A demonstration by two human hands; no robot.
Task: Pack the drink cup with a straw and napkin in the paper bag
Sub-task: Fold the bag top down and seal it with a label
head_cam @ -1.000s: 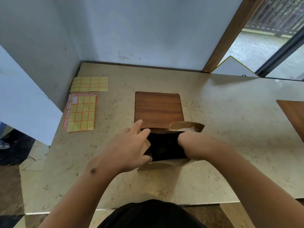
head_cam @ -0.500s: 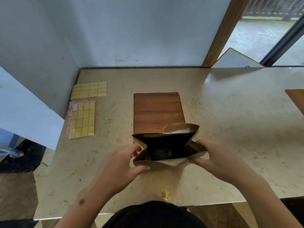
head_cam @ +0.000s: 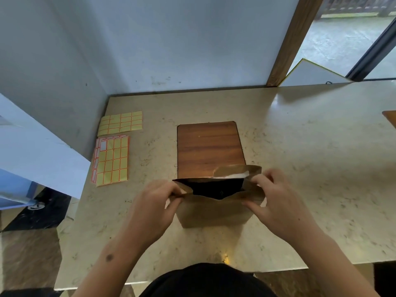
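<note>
Head view — paper bag (head_cam: 214,213) interior dark, contents indiscernible.

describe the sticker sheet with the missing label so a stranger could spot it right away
Start at the beige stone table and go to its far-left corner by the wall, where two yellow label sheets lie. Take the nearer, upright sheet. Unlike the sideways sheet behind it, one top-left label is peeled off, leaving a grey blank.

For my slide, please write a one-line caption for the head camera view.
Both hands, left hand and right hand, pinch the top corners of an open paper bag standing on a marble counter.
</note>
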